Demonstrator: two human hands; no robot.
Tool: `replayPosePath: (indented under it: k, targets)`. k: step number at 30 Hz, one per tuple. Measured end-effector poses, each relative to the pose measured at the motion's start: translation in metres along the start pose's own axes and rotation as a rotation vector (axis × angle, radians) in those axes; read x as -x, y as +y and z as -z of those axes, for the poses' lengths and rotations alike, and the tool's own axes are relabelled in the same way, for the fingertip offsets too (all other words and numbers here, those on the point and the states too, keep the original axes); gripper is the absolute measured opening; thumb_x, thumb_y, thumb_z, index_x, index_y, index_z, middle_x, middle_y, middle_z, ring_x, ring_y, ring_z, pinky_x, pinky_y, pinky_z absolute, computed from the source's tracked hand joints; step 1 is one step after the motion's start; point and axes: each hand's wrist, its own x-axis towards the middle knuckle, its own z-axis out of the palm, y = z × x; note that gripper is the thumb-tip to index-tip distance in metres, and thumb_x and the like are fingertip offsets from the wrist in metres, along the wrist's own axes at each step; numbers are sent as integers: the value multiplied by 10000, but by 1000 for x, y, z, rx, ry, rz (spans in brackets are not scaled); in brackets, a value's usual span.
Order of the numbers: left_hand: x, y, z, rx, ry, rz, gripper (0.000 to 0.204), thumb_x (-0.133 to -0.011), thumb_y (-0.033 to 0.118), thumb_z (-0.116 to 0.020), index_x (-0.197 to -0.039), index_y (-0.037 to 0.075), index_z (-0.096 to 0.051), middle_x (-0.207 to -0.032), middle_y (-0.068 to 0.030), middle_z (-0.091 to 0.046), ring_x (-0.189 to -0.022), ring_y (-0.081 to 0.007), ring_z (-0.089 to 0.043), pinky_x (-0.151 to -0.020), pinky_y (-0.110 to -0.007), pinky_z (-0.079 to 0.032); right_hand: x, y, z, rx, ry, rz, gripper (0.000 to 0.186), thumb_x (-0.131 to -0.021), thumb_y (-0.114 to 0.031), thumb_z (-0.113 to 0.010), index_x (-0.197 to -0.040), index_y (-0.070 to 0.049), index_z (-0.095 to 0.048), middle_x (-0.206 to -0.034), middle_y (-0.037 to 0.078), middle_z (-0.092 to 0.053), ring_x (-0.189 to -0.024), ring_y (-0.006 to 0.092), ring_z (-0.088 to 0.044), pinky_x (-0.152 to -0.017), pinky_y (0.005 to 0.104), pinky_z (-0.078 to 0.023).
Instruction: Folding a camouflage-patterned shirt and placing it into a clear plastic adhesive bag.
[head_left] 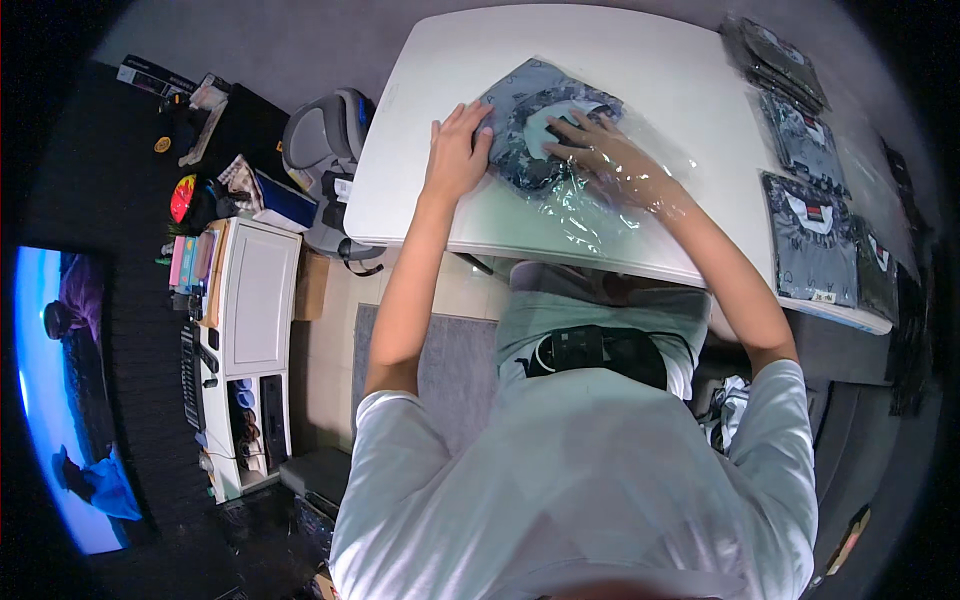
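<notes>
A folded dark grey patterned shirt (530, 90) lies tilted on the white table (430, 130), with its pale neck opening toward my right hand. Clear plastic bag film (600, 225) spreads around the shirt's near and right side. My left hand (460, 150) rests at the shirt's left edge, fingers stretched out and pointing away from me. Across the collar area lies my right hand (610, 165), its fingers spread. Shiny film covers the back of that hand and wrist, so the hand seems to be inside the bag.
Packed folded shirts in clear bags lie along the table's right side, a far stack (775, 60), a middle one (805, 145) and near ones (810, 240). A grey chair (325, 140) stands left of the table. Further left are a white cabinet (262, 300) and a lit screen (70, 400).
</notes>
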Motion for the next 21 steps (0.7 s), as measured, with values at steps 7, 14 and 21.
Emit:
replayPosePath:
  k: [7, 14, 21]
  targets:
    - [-4, 6, -1, -1, -22, -14, 399, -993, 257, -500, -1357, 124, -597, -1488, -157, -500, -1438, -392, -369, -1163, -652, -173, -10, -15, -12, -160, -37, 291, 550, -897, -137, -647, -1422, -265, -542, -1592, 86, -361, -1458, 339, -348, -1208, 552, -259]
    - [-6, 9, -2, -43, -82, -30, 407, -1023, 251, -443, -1383, 111, -570, -1507, -145, -482, -1455, -367, -354, -1182, -613, -183, -11, -1, -12, -338, 84, 249, 602, -927, -235, -633, -1495, -309, -447, -1589, 102, -360, -1459, 389, -327, -1188, 549, -294]
    - [-7, 9, -2, -1, -106, -40, 404, -1016, 256, -470, -1374, 102, -577, -1490, -152, -498, -1443, -368, -371, -1180, -605, -199, -13, 14, -11, -14, -127, 56, 566, -938, -282, -624, -1472, -382, -467, -1632, 66, -274, -1481, 455, -226, -1193, 637, -213]
